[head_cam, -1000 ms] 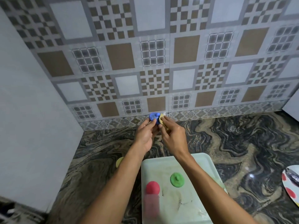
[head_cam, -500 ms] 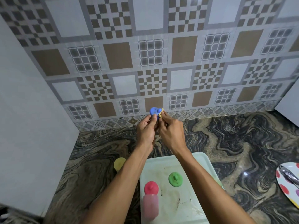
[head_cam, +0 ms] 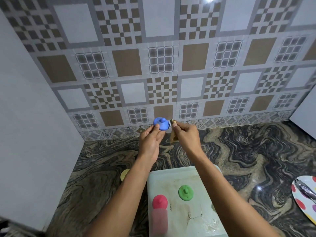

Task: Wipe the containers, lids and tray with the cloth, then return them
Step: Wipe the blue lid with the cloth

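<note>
Head view, Kid: What is the person holding?

Friend: The left hand [head_cam: 150, 141] pinches a blue lid [head_cam: 161, 124] up at the far side, near the tiled wall [head_cam: 159, 65]. The right hand [head_cam: 186, 136] is closed on a small cloth [head_cam: 173, 132].

Kid: Did something change?

Friend: Yes. A second ago both hands were pressed together, rubbing. Now they sit a bit apart, and the cloth is just beside the lid. That lid looks about done.

Kid: What is left?

Friend: Lots. The tray [head_cam: 201, 219] on the near surface [head_cam: 248, 159] still looks smudged. A green lid [head_cam: 185, 192] and a red-topped container [head_cam: 159, 212] wait on it. A yellow lid [head_cam: 124, 174] lies left of the tray.
</note>
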